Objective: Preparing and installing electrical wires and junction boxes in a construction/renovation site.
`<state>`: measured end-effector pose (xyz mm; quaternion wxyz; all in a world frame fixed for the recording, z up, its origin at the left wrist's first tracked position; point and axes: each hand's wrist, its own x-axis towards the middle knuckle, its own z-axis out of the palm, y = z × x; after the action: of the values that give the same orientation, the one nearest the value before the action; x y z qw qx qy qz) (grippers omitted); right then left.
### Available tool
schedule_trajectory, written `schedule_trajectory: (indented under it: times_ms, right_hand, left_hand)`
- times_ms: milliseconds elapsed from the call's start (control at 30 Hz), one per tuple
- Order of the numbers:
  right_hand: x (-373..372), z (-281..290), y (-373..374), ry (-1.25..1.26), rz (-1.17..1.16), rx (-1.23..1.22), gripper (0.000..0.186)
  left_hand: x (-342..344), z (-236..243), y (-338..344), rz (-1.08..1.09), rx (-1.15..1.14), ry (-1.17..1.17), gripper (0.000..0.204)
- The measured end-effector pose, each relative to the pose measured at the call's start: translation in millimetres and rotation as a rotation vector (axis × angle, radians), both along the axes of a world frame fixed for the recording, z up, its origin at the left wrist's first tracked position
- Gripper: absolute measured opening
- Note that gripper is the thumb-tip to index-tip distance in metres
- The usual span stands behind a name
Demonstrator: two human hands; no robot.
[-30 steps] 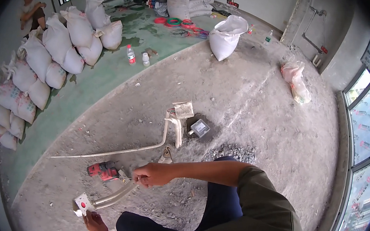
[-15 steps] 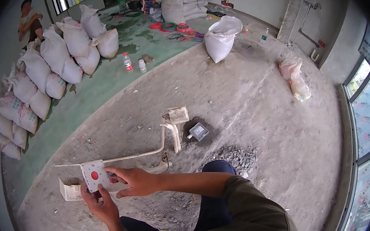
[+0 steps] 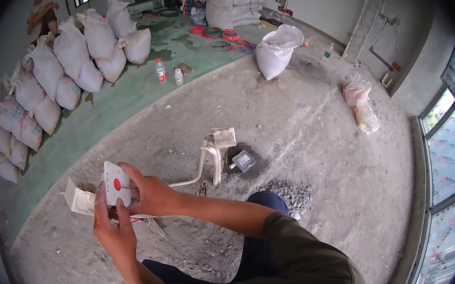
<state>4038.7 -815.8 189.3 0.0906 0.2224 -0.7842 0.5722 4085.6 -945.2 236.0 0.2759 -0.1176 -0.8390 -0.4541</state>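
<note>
My left hand (image 3: 113, 230) and my right hand (image 3: 150, 192) both grip a small white square plate with a red round spot (image 3: 115, 183), held up in front of me. My right fingers pinch its right edge; my left thumb presses it from below. Behind it on the concrete floor sits a white box-shaped fitting (image 3: 78, 199). A white plastic conduit (image 3: 208, 162) bends up out of the floor just beyond, ending at a white junction box (image 3: 223, 137).
A grey metal box (image 3: 244, 161) and a pile of rubble (image 3: 288, 193) lie near my knee. Stacked white sacks (image 3: 51, 79) line the left wall, where a person (image 3: 41, 11) stands. Two bottles (image 3: 160, 70), an open sack (image 3: 275, 50), wire coils (image 3: 222, 33) and windows (image 3: 447, 165) lie farther off.
I have raised the white plate from the floor to chest height and brought both hands onto it. My head has turned, so the red tool on the floor is out of sight.
</note>
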Motion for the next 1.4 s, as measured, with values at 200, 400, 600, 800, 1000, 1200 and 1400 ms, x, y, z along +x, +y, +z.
schedule_trajectory:
  times_ms: [200, 400, 600, 800, 1000, 1200, 1400]
  right_hand:
    - [4, -7, -2, -0.205, 0.020, 0.151, 0.092]
    - [8, -6, -14, -0.071, 0.030, -0.094, 0.092]
    - [3, 2, -5, -0.247, -0.108, 0.001, 0.094]
    - [-12, 13, 14, -0.330, -0.122, -0.172, 0.097]
    - [-2, 9, -4, -0.253, -0.151, -0.067, 0.092]
    - [9, 2, -14, -0.248, -0.065, -0.049, 0.095]
    - [17, 5, -20, -0.195, -0.063, -0.050, 0.100]
  left_hand:
    - [16, 3, -38, 0.184, -0.069, 0.080, 0.034]
    - [-1, 0, -58, 0.226, 0.294, 0.224, 0.031]
    - [34, -8, -19, -0.179, 0.303, 0.360, 0.021]
    - [-7, -41, 3, -0.229, 0.182, -0.416, 0.038]
    - [-31, -74, 23, -0.910, 1.181, -0.383, 0.080]
    - [-39, -88, 9, -0.744, 1.254, -0.413, 0.093]
    - [-47, -97, -7, -1.012, 1.408, -0.295, 0.077]
